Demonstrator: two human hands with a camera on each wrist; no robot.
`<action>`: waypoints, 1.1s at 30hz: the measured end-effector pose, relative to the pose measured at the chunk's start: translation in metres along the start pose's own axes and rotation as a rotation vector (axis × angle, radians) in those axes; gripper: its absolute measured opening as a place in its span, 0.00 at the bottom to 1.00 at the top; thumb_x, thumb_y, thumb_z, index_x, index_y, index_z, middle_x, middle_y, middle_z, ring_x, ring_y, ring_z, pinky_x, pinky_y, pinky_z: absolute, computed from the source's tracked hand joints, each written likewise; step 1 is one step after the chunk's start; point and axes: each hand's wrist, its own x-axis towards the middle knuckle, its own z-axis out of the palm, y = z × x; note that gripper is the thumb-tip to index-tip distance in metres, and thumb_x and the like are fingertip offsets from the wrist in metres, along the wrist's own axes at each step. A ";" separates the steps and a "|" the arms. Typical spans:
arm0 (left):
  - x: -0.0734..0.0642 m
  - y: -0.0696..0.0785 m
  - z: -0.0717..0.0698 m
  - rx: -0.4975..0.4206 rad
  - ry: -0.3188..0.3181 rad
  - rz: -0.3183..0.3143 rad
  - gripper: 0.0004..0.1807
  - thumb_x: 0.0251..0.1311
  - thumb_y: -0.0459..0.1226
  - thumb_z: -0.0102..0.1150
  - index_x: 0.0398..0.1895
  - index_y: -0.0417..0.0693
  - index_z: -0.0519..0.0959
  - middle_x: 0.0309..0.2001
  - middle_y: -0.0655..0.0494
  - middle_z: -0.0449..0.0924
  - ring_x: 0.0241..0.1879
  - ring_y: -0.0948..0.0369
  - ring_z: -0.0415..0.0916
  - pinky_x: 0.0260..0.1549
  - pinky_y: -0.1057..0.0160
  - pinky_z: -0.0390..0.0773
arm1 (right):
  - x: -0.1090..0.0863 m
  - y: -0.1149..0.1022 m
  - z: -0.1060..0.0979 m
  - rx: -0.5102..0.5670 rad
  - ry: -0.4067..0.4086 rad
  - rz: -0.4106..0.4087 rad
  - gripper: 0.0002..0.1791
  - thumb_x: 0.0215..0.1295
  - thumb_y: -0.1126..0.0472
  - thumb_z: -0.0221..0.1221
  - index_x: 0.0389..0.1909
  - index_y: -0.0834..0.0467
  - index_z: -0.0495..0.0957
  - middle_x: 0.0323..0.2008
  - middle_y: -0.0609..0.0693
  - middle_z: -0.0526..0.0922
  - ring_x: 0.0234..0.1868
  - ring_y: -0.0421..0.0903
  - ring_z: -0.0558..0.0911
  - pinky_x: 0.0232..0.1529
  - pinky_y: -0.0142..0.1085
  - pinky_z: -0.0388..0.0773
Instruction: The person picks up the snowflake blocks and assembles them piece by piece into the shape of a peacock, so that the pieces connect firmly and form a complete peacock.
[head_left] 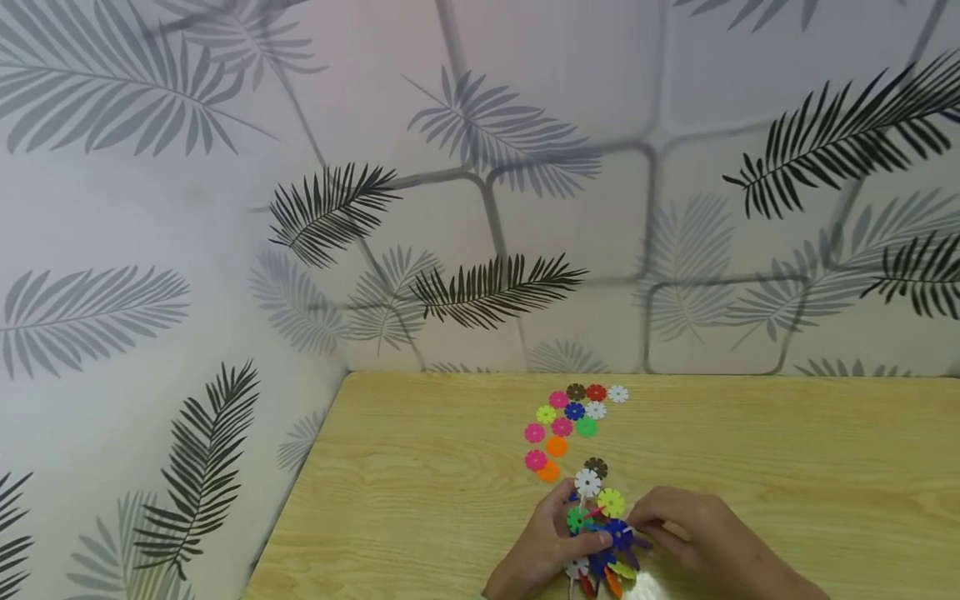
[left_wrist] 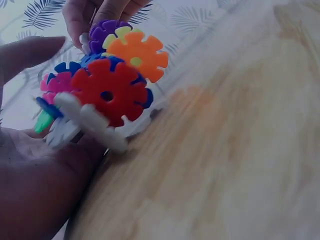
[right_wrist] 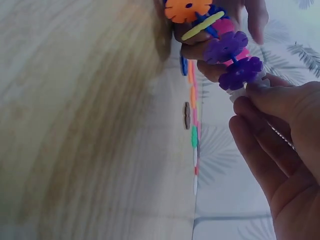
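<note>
My left hand (head_left: pixel 534 546) holds a cluster of interlocking notched plastic discs, its thumb lying across the front. The cluster has a white disc (head_left: pixel 588 482) at its top, a yellow disc (head_left: pixel 611 502), a green disc (head_left: pixel 577 522) and a blue disc (head_left: pixel 618 534). A red disc (left_wrist: pixel 109 92) and an orange disc (left_wrist: pixel 139 56) stand out on its underside in the left wrist view. On the cluster's right side, my right hand (head_left: pixel 693 521) pinches a white disc (right_wrist: pixel 238 94) between thumb and fingers, right against a purple disc (right_wrist: pixel 241 73). The fingers partly hide that white disc.
Loose discs in pink, orange, blue, red, white and other colours, among them a green disc (head_left: pixel 587 427), lie in a curved group on the wooden table (head_left: pixel 405 467) beyond the hands. A leaf-patterned wall (head_left: pixel 525 225) rises behind the table.
</note>
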 end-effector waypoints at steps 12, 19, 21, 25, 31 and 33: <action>0.001 -0.004 0.003 0.035 0.000 0.049 0.26 0.80 0.36 0.59 0.77 0.41 0.72 0.65 0.37 0.84 0.55 0.61 0.88 0.55 0.63 0.89 | 0.005 0.009 -0.027 0.086 -0.024 0.166 0.25 0.56 0.81 0.73 0.46 0.50 0.89 0.41 0.45 0.92 0.42 0.32 0.89 0.39 0.30 0.90; 0.001 -0.006 0.002 0.008 0.013 0.080 0.27 0.76 0.31 0.63 0.76 0.40 0.73 0.66 0.36 0.85 0.52 0.61 0.90 0.52 0.61 0.91 | 0.018 0.019 -0.032 0.142 -0.040 0.353 0.14 0.72 0.73 0.67 0.52 0.55 0.90 0.47 0.54 0.94 0.42 0.34 0.90 0.39 0.32 0.91; 0.000 -0.006 0.000 -0.036 0.023 0.070 0.27 0.76 0.31 0.64 0.75 0.40 0.74 0.64 0.40 0.87 0.52 0.61 0.91 0.52 0.61 0.91 | 0.024 0.024 -0.031 0.164 -0.053 0.434 0.13 0.75 0.71 0.64 0.55 0.57 0.89 0.50 0.57 0.93 0.43 0.36 0.90 0.40 0.32 0.90; -0.001 -0.004 -0.005 -0.125 0.069 0.077 0.19 0.76 0.31 0.63 0.67 0.42 0.76 0.52 0.58 0.90 0.50 0.65 0.89 0.49 0.64 0.91 | 0.038 0.038 -0.022 0.197 -0.151 0.509 0.14 0.77 0.70 0.62 0.58 0.59 0.87 0.54 0.58 0.91 0.45 0.42 0.91 0.45 0.32 0.89; -0.001 -0.004 -0.005 -0.195 0.144 0.167 0.27 0.78 0.28 0.58 0.77 0.36 0.67 0.57 0.58 0.88 0.56 0.62 0.89 0.56 0.61 0.90 | 0.056 0.054 0.002 0.140 -0.324 0.435 0.23 0.67 0.78 0.63 0.61 0.59 0.86 0.53 0.53 0.88 0.47 0.40 0.82 0.48 0.34 0.87; 0.000 -0.004 -0.003 -0.215 0.169 0.191 0.32 0.77 0.27 0.59 0.81 0.33 0.62 0.60 0.54 0.87 0.58 0.60 0.89 0.57 0.61 0.90 | 0.059 0.055 0.008 0.063 -0.356 0.400 0.26 0.61 0.79 0.70 0.59 0.58 0.87 0.53 0.50 0.85 0.48 0.42 0.79 0.51 0.38 0.87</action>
